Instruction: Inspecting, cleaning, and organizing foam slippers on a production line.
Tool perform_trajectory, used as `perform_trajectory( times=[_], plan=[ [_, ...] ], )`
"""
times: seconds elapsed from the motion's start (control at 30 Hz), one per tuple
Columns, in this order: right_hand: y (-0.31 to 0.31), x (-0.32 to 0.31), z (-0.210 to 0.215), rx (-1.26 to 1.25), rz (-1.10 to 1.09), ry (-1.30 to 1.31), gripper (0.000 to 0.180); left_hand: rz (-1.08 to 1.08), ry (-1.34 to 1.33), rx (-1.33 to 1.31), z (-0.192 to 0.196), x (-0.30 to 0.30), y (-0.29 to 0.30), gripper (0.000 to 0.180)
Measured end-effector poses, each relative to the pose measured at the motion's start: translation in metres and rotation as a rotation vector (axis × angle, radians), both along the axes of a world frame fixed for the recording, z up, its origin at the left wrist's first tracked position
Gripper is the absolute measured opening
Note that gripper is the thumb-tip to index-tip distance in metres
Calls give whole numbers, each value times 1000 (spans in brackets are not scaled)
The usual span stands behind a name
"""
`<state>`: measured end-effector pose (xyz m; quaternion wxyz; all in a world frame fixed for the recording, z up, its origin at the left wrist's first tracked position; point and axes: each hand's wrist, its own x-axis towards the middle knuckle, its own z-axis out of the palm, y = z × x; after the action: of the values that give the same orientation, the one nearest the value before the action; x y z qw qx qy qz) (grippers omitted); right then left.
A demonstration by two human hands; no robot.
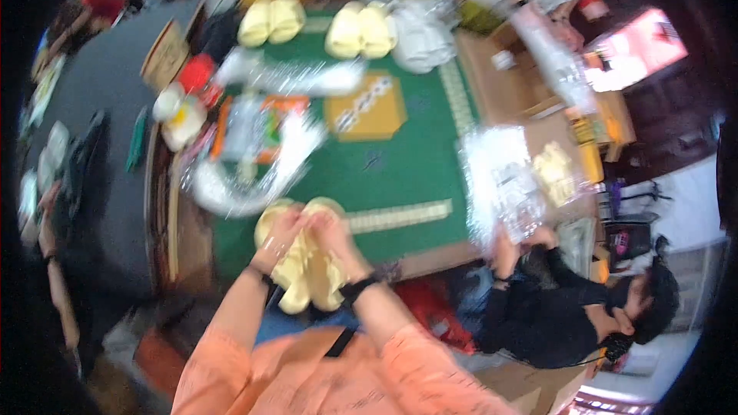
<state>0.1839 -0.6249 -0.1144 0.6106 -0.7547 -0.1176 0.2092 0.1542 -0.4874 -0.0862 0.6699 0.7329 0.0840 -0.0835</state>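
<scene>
A pair of pale yellow slippers [294,290] is in both my hands, low over the near edge of the green-topped table [400,177]. My left hand [281,234] is closed on the left slipper. My right hand [330,232] grips the right slipper, close beside the left hand. Motion blur hides the exact place of the fingertips. Just beyond my hands lies a bent clear plastic bag [231,190].
Two more yellow slipper pairs [270,20] [361,31] stand at the far edge. A yellow card square [365,111], an orange-edged packet [219,131] and a long plastic bag [307,77] lie mid-table. At right, a person in black [553,303] handles clear bags [500,184].
</scene>
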Motion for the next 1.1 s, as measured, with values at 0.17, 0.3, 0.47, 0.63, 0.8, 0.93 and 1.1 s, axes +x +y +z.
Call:
perform_trajectory(
  times=[0.17, 0.3, 0.47, 0.63, 0.8, 0.93, 1.1],
  plan=[
    [5, 15, 13, 270, -119, 287, 14, 184, 0, -149, 4, 12, -6, 10],
    [1, 19, 6, 378, -91, 337, 13, 162, 66, -276, -5, 14, -4, 11],
    [-4, 36, 26, 244, 94, 272, 20, 107, 108, -249, -14, 21, 2, 12],
    [-115, 189, 178, -222, -643, -481, 60, 112, 181, -27, -11, 19, 4, 14],
    [-234, 290, 279, -703, -931, -542, 51, 107, 57, -74, -6, 14, 1, 17],
    [-173, 228, 208, -787, -483, -612, 12, 122, 90, -53, -3, 16, -3, 14],
    [-53, 68, 73, -387, 158, -329, 23, 155, 135, -134, -4, 13, -1, 10]
  ],
)
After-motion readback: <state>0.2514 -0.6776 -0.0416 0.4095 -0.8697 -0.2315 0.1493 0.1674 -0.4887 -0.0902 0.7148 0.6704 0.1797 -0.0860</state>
